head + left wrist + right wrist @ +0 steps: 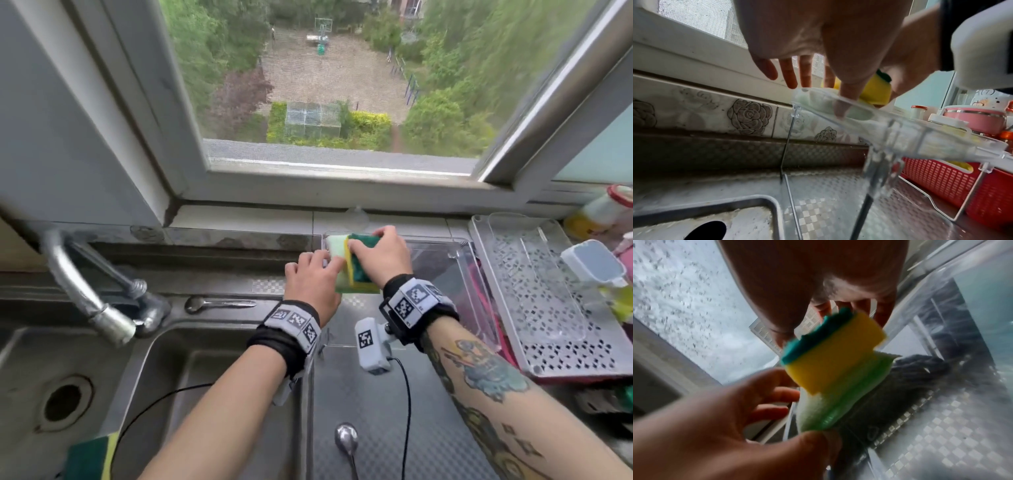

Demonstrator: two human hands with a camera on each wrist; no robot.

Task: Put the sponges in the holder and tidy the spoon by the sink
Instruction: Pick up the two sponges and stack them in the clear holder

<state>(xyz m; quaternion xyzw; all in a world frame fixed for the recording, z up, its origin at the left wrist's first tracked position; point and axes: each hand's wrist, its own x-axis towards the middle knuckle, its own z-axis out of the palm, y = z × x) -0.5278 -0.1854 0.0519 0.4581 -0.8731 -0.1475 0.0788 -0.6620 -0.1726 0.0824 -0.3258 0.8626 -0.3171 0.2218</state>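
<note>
Yellow-green sponge [356,270] sits gripped under right hand [380,255] fingers [356,245].

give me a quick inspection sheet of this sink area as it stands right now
surface: steel sink counter, bare embossed metal.
job's things: yellow-green sponge and pale green sponge at clear holder; third sponge at sink's near edge; spoon on counter, another spoon behind basin.
clutter: perforated tray, red basket.
grippers: right hand grips yellow-green sponge; left hand touches pale one.
cables: black wrist-camera cables.
surroundings: faucet, window.
</note>
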